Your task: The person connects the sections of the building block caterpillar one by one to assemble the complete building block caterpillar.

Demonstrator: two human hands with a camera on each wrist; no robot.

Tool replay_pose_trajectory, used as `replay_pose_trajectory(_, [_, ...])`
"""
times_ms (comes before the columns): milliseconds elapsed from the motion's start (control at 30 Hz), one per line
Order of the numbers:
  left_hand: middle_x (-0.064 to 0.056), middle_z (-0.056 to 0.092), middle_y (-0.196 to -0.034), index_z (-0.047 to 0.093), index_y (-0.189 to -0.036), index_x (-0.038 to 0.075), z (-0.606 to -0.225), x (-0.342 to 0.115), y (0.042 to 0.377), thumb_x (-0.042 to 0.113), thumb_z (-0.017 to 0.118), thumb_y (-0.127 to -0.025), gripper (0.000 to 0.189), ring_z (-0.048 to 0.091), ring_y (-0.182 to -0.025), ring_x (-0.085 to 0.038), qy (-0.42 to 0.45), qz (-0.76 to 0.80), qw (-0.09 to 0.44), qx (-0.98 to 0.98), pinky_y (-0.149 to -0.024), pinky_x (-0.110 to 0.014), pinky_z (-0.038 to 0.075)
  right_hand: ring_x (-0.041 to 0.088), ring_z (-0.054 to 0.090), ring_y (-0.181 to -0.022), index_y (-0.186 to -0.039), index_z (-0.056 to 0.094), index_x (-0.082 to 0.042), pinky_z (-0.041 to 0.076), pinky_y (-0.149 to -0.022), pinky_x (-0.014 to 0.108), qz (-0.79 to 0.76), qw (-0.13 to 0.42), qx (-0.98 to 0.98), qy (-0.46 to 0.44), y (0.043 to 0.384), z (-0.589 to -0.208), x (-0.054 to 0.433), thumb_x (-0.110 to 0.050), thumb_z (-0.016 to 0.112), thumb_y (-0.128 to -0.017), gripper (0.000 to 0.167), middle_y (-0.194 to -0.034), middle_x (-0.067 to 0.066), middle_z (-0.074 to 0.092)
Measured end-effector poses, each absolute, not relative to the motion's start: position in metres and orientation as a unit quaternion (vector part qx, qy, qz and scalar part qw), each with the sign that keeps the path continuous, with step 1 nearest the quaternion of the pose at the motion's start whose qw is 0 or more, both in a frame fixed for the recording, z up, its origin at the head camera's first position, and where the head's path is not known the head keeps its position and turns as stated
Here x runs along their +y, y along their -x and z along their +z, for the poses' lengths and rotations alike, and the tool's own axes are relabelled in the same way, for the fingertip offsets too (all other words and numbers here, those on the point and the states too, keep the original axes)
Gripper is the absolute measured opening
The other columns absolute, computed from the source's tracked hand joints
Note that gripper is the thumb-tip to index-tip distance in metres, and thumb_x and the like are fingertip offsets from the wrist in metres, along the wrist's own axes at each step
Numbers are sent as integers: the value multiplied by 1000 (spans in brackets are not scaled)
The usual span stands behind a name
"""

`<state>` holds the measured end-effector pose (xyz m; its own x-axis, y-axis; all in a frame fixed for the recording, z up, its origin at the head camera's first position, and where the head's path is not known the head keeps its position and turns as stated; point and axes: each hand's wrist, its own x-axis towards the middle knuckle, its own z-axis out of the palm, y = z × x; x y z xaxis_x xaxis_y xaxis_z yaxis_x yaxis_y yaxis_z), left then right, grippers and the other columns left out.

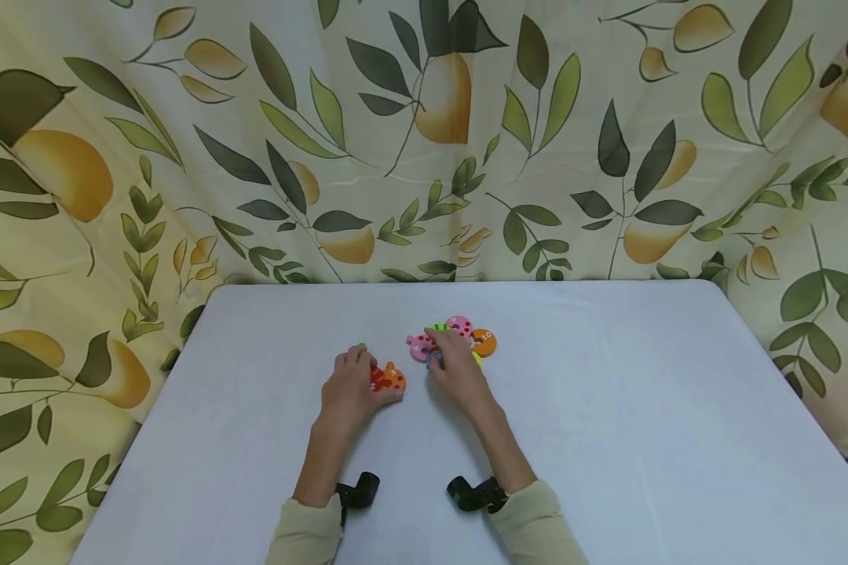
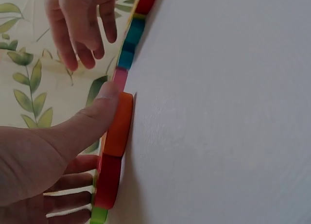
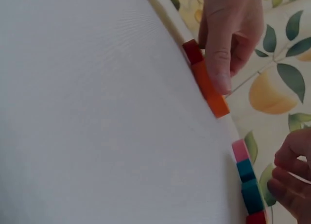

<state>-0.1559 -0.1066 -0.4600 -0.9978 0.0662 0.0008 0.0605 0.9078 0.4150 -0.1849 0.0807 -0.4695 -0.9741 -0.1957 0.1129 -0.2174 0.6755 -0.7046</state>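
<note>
My left hand (image 1: 349,387) is at a small group of thick, brightly painted toy pieces. Its thumb presses an orange dotted piece (image 2: 119,124), while its fingers lie along a red piece (image 2: 108,181) and a green piece (image 2: 99,215). Right of these, my right hand (image 1: 459,370) is over a cluster of similar pieces, its fingers loosely bent with nothing seen between them. That cluster includes pink dotted pieces (image 1: 420,347), an orange round piece (image 1: 484,342) and a blue piece (image 3: 252,196). The hand partly hides the cluster's middle.
Both groups lie on a white-covered table (image 1: 643,424), toward its far side. A curtain (image 1: 424,180) printed with leaves and fruit hangs behind the table's back edge. Black wrist cameras (image 1: 359,491) are strapped on both forearms.
</note>
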Motion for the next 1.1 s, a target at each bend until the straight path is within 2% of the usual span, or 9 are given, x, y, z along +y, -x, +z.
replay_pose_trajectory(167, [-19, 40, -149, 43, -140, -5, -462, -112, 158, 44, 83, -72, 93, 43, -134, -32, -14, 232, 28, 972, -100, -51, 49, 29, 41, -138, -142, 49, -7, 40, -112, 44, 321, -7, -932, -170, 183, -477, 75, -9, 63, -92, 52, -146, 12, 48])
replay_pose_trajectory(300, [-20, 36, -153, 43, -142, -3, -463, -115, 160, 45, 82, -73, 93, 36, -141, -35, -14, 228, 36, 973, -106, -52, 44, 28, 31, -146, -143, 47, -6, 31, -118, 45, 276, -36, -941, -191, 180, -478, 71, -15, 62, -93, 53, -153, 10, 40])
replay_pose_trajectory(400, [-20, 35, -154, 43, -143, -1, -462, -117, 160, 45, 81, -74, 91, 33, -143, -36, -16, 227, 40, 973, -107, -54, 43, 27, 29, -147, -143, 47, -6, 28, -120, 46, 250, -41, -948, -191, 178, -476, 69, -18, 64, -93, 54, -154, 9, 41])
replay_pose_trajectory(567, [-18, 33, -156, 42, -145, 2, -457, -121, 161, 46, 79, -76, 90, 34, -144, -34, -17, 223, 56, 973, -104, -57, 44, 28, 38, -141, -142, 49, -8, 31, -118, 45, 242, -33, -951, -189, 177, -473, 69, -18, 66, -91, 55, -147, 8, 48])
replay_pose_trajectory(767, [-18, 31, -157, 41, -145, 1, -456, -123, 161, 46, 79, -76, 91, 34, -144, -35, -24, 223, 64, 972, -104, -56, 44, 28, 43, -134, -142, 49, -8, 36, -115, 43, 238, -30, -953, -185, 178, -475, 69, -19, 67, -91, 55, -145, 8, 49])
replay_pose_trajectory(900, [-18, 31, -157, 41, -146, 1, -456, -124, 161, 46, 79, -76, 91, 34, -144, -36, -24, 228, 65, 971, -105, -57, 43, 28, 41, -136, -142, 50, -9, 36, -115, 44, 236, -22, -954, -182, 178, -478, 69, -20, 67, -91, 54, -147, 9, 46])
replay_pose_trajectory(1100, [-15, 28, -159, 40, -146, 3, -458, -125, 162, 44, 79, -76, 90, 28, -147, -35, -19, 250, 77, 965, -109, -57, 38, 28, 31, -145, -142, 50, -15, 34, -116, 48, 270, -33, -950, -153, 176, -479, 69, -20, 66, -92, 53, -156, 10, 35])
